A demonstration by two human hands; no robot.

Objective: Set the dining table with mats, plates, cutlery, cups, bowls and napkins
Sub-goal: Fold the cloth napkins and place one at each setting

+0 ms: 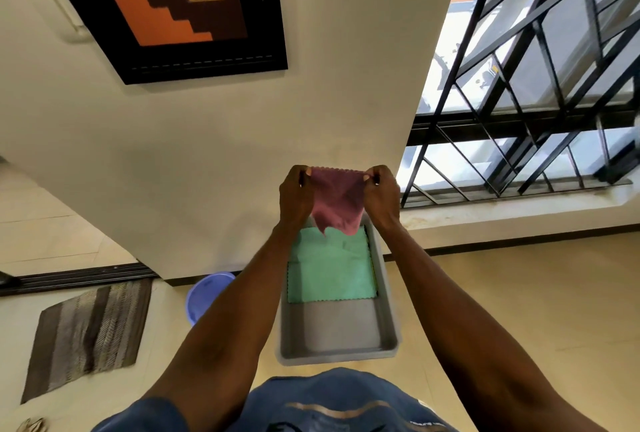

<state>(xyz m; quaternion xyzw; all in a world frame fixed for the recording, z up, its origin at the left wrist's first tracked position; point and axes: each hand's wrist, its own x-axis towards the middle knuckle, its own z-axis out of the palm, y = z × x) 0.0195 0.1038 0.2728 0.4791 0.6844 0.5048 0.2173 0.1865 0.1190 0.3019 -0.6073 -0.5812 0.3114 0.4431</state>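
Two hands (298,196) (379,194) stretch one pink napkin (337,203) over one tray (337,350).

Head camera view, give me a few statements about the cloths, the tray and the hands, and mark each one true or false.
1. Both hands hold the pink cloth by its upper corners. True: the left hand and right hand each pinch one corner.
2. The pink cloth lies flat in the grey tray. False: it hangs in the air above the tray's far end.
3. A green cloth lies in the tray. True.
4. The green cloth fills the whole tray. False: the near part of the tray floor is bare.
5. A blue bucket stands to the right of the tray. False: it is to the left, partly behind the left forearm.
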